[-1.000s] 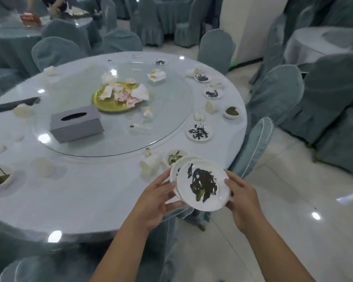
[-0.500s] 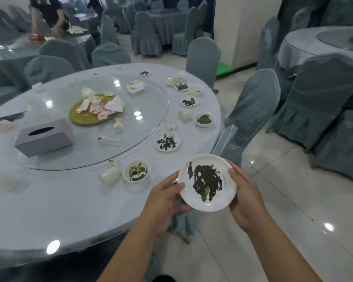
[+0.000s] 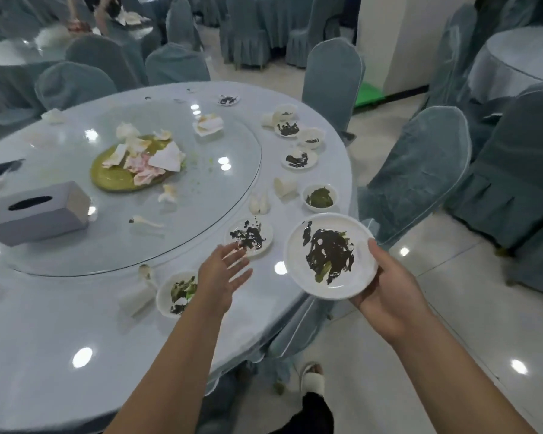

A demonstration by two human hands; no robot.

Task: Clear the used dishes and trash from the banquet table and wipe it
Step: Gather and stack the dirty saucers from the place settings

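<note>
Bare forearms without sleeves; a white slipper (image 3: pixel 311 381) and dark trouser leg (image 3: pixel 317 413) below.

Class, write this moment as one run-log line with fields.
phase: collecting dishes | right hand: holds dirty plate | left hand: open, reaching toward soiled plate on table | wiping: not yet done

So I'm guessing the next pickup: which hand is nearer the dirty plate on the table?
Left hand: fingertips at the plate edge. Right hand holds another plate beside it.
</note>
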